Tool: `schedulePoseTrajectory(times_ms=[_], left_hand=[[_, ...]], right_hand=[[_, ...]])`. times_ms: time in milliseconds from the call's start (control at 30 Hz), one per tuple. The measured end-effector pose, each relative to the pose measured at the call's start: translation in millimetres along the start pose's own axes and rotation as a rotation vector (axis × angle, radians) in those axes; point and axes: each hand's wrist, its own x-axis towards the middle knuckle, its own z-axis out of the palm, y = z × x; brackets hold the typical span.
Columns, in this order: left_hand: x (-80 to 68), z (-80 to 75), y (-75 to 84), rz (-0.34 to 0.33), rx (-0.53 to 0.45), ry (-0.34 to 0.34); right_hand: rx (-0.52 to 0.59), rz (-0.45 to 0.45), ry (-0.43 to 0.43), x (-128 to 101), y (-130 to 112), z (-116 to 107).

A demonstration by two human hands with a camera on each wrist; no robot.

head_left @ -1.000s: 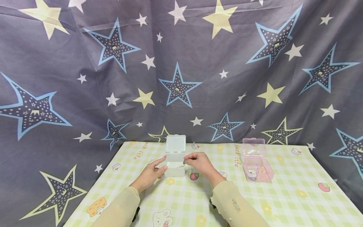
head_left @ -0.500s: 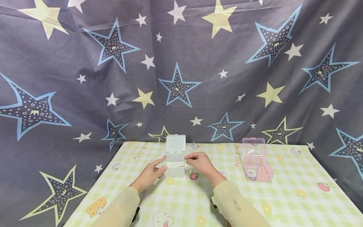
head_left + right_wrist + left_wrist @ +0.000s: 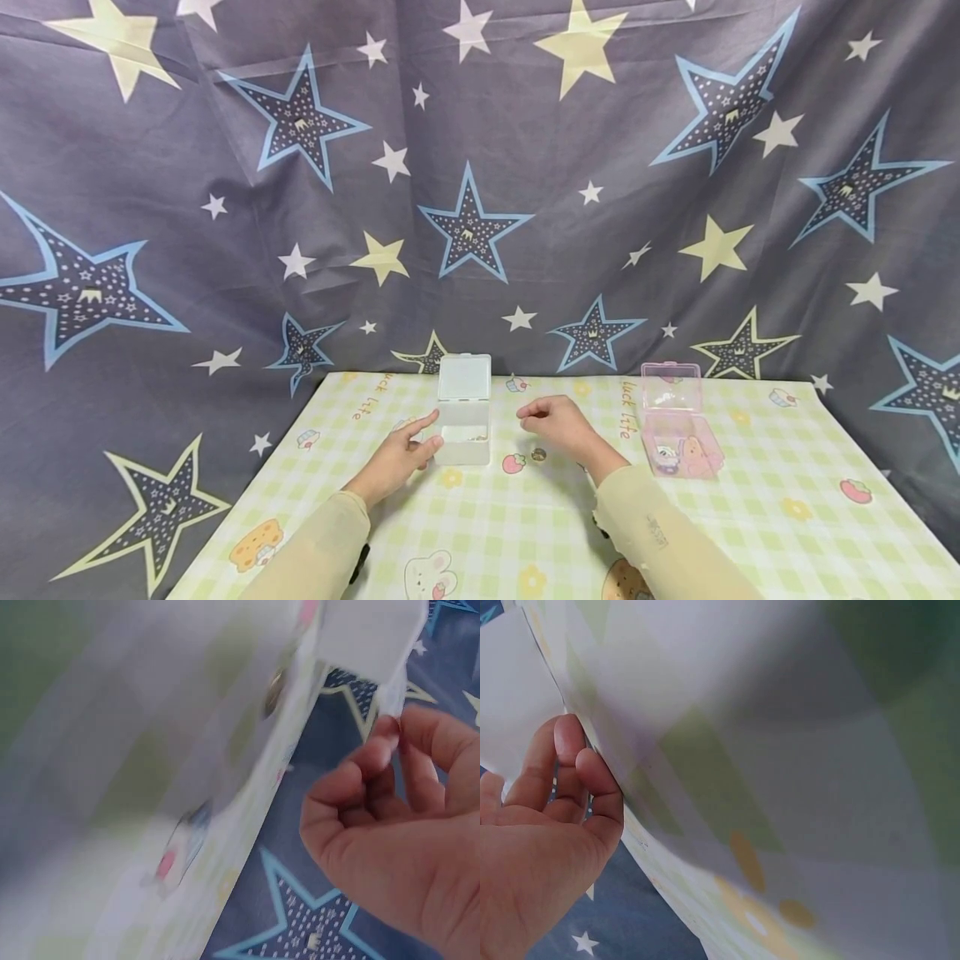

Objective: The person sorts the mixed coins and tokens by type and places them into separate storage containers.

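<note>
— Our left hand (image 3: 406,455), fingers out straight, touches the left side of the white box (image 3: 463,435) at frame centre, lid up.

— And our right hand (image 3: 558,425)?

— Loosely curled, gripping nothing, just right of the box. A small round piece (image 3: 537,455) lies on the worktop (image 3: 750,533) under it; the pink box (image 3: 678,433) sits further right.
</note>
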Motion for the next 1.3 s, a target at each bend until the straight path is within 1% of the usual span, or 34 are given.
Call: schedulePoseTrajectory(times_ms=[233,400,667,1033,1300], left_hand=[[2.2,-1.5,-1.1,0.009,0.013,-0.009],[1.0,-1.9,0.0,0.013,0.003,-0.012],[-0.6,-2.0,1.7,0.012,0.000,-0.011],[-0.5,-0.6,0.6,0.014,-0.005,-0.006],[1.2,0.8,-1.5,-0.001,-0.011,0.001]], right_hand=[[-0.138,-0.006,-0.146,-7,15,-17],[-0.152,0.021,-0.195,-7,23,-21],[-0.160,0.030,-0.203,-6,29,-20],[-0.182,0.012,-0.222,-11,30,-18],[-0.260,-0.036,-0.209,-9,34,-12]])
